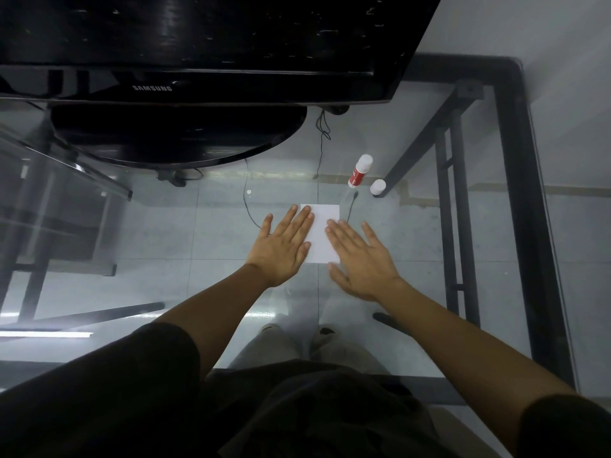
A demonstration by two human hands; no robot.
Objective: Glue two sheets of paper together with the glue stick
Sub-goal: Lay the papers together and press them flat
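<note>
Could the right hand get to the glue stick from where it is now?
Probably yes. The glue stick stands on the glass table beyond the paper, ahead of the right hand. Nothing lies between them, and that hand is flat and holds nothing. Only the small white cap stands nearby.

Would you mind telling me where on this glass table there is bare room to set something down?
Bare glass lies left of the left hand, below the monitor base, and right of the right hand up to the table frame. It is crowded beyond the paper: glue stick, cap and cable cluster there.
</note>
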